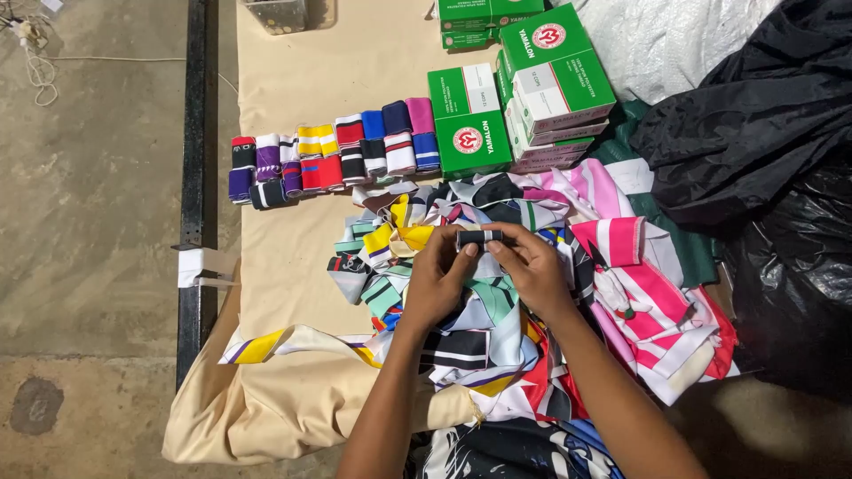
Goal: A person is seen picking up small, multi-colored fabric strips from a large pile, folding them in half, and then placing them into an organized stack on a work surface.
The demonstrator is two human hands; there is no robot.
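Cream cloth-covered table [355,62] bearing two rows of folded striped fabric bands [333,160] in purple, red, yellow, navy and pink. Beside them, stacked green-and-white cardboard boxes [532,89]. Black plastic bags [763,133] at right. Black metal bar [197,133] along the table's left edge; concrete floor [89,222] beyond.

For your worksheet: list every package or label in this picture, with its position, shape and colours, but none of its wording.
Single box: upright right of the rolled strips, rectangular, green with white panel and red-white round emblem.
Stacked boxes: right of it, same colours.
Far boxes: top edge, green, cut off.
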